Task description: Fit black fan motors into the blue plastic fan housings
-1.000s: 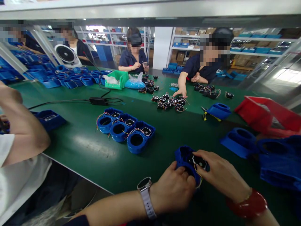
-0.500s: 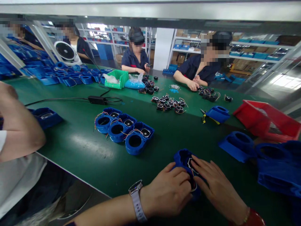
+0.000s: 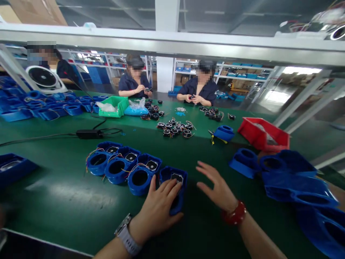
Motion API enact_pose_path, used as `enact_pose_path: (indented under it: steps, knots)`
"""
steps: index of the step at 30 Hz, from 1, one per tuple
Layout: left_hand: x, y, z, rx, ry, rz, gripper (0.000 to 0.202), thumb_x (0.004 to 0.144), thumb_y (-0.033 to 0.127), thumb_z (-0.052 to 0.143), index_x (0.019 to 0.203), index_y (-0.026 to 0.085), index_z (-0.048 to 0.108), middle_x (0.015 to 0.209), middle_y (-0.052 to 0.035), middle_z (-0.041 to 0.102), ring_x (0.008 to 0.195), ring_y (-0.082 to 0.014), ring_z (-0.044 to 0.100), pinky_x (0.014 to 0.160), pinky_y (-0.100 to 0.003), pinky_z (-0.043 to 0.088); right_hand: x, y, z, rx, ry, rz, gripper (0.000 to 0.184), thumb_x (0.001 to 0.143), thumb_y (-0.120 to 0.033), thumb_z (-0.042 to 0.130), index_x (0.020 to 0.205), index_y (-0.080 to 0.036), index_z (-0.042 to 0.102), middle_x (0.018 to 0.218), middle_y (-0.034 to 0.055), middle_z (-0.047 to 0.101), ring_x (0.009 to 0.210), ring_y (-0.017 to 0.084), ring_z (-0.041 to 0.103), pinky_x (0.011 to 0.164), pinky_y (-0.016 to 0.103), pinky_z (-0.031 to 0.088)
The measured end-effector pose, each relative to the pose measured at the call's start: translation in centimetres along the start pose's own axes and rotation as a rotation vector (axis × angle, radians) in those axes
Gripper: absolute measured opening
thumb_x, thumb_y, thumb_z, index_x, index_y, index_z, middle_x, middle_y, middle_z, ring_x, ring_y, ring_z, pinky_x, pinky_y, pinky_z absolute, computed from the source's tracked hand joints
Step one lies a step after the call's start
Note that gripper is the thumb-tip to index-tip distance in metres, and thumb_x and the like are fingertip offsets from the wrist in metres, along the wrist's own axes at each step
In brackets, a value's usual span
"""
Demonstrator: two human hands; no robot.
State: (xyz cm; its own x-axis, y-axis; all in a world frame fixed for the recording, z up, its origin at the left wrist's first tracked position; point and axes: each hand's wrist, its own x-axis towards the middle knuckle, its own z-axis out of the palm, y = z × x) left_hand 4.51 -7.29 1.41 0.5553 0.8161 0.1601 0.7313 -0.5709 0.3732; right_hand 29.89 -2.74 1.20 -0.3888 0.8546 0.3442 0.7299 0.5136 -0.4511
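My left hand rests on a blue plastic fan housing that sits on the green table, fingers wrapped over its near side. This housing stands at the right end of a row of three similar blue housings with wires. My right hand hovers just right of it, fingers spread, holding nothing. A watch is on my left wrist, a red bangle on my right.
Empty blue housings pile up at the right. A red bin, small black fans, a green bin and a black power adapter lie further back. Three people work across the table.
Both hands held the housing close to me; now it sits at the end of the row to the left. My right hand has let go and opened. The camera tilted up.
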Motion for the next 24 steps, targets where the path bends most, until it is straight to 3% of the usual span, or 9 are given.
enact_pose_path:
  steps: [3, 5, 7, 11, 14, 18, 20, 22, 24]
  knots:
    - [-0.4, -1.3, -0.6, 0.050, 0.011, -0.011, 0.068, 0.078, 0.041, 0.062, 0.139, 0.025, 0.036, 0.138, -0.0079, 0.046, 0.125, -0.0315, 0.044, 0.105, -0.072, -0.004, 0.4, 5.7, -4.2, -0.439, 0.209, 0.392, 0.055, 0.090, -0.046, 0.048, 0.132, -0.010, 0.047, 0.143, 0.0175, 0.036, 0.133, 0.032, 0.030, 0.109, 0.051, 0.027]
    - [-0.5, -2.0, -0.8, 0.067, 0.019, -0.003, 0.069, 0.077, 0.040, 0.062, 0.139, 0.025, 0.036, 0.136, -0.0084, 0.047, 0.124, -0.0329, 0.045, 0.104, -0.074, -0.002, 0.5, 8.7, -6.4, -0.631, 0.018, 0.705, 0.060, 0.090, -0.043, 0.048, 0.136, -0.005, 0.042, 0.143, 0.0211, 0.035, 0.134, 0.036, 0.027, 0.109, 0.054, 0.024]
    - [-0.4, -2.6, -0.9, 0.071, 0.021, -0.010, 0.069, 0.077, 0.040, 0.062, 0.139, 0.027, 0.036, 0.136, -0.0081, 0.048, 0.123, -0.0337, 0.045, 0.103, -0.075, 0.001, 0.4, 10.0, -7.3, -0.659, -0.212, 0.852, 0.058, 0.090, -0.039, 0.048, 0.136, -0.003, 0.042, 0.136, 0.0233, 0.044, 0.127, 0.037, 0.039, 0.104, 0.052, 0.032]
    - [-0.1, -4.0, -1.2, 0.063, 0.021, -0.049, 0.067, 0.078, 0.039, 0.060, 0.139, 0.029, 0.035, 0.137, -0.0074, 0.047, 0.124, -0.0335, 0.045, 0.102, -0.075, 0.005, 0.6, 6.7, -5.7, -0.514, -0.361, 0.773, 0.066, 0.091, -0.045, 0.046, 0.144, -0.008, 0.031, 0.142, 0.0198, 0.038, 0.116, 0.032, 0.052, 0.094, 0.044, 0.046]
    - [0.0, -5.3, -1.6, 0.077, 0.045, -0.073, 0.066, 0.079, 0.040, 0.060, 0.139, 0.030, 0.036, 0.136, -0.0076, 0.048, 0.123, -0.0329, 0.045, 0.104, -0.074, 0.004, 1.3, 3.0, -5.1, -0.154, -0.415, 0.604, 0.074, 0.091, -0.058, 0.039, 0.150, -0.021, 0.014, 0.147, 0.0125, 0.032, 0.117, 0.028, 0.052, 0.094, 0.042, 0.046]
    - [-0.2, -7.6, -2.2, 0.127, 0.084, -0.089, 0.065, 0.080, 0.041, 0.060, 0.139, 0.029, 0.037, 0.136, -0.0080, 0.049, 0.123, -0.0306, 0.047, 0.108, -0.069, 0.000, 2.3, 1.1, -6.1, -0.120, -0.424, 0.422, 0.081, 0.080, -0.065, 0.054, 0.146, -0.027, 0.028, 0.145, 0.0085, 0.036, 0.131, 0.031, 0.034, 0.107, 0.049, 0.031]
    - [-0.5, -9.1, -2.4, 0.144, 0.080, -0.103, 0.064, 0.080, 0.041, 0.060, 0.139, 0.030, 0.036, 0.137, -0.0078, 0.048, 0.124, -0.0299, 0.046, 0.108, -0.068, 0.000, 2.4, 0.8, -5.6, -0.145, -0.559, 0.399, 0.086, 0.073, -0.058, 0.065, 0.145, -0.028, 0.031, 0.151, 0.0066, 0.026, 0.134, 0.034, 0.028, 0.110, 0.051, 0.025]
    - [-0.6, -10.4, -2.7, 0.170, 0.076, -0.112, 0.066, 0.081, 0.041, 0.060, 0.140, 0.030, 0.034, 0.139, -0.0078, 0.046, 0.124, -0.0300, 0.046, 0.108, -0.068, 0.000, 2.1, -0.1, -3.9, -0.088, -0.659, 0.440, 0.086, 0.077, -0.045, 0.065, 0.148, -0.030, 0.020, 0.153, 0.0060, 0.020, 0.127, 0.033, 0.040, 0.106, 0.048, 0.033]
    - [-0.5, -10.9, -3.2, 0.228, 0.111, -0.111, 0.070, 0.081, 0.040, 0.060, 0.143, 0.029, 0.029, 0.142, -0.0083, 0.043, 0.128, -0.0317, 0.042, 0.108, -0.068, 0.001, 1.9, -1.9, -1.9, -0.048, -0.617, 0.489, 0.084, 0.084, -0.032, 0.055, 0.150, -0.027, 0.005, 0.154, 0.0080, 0.012, 0.117, 0.028, 0.051, 0.101, 0.043, 0.040]
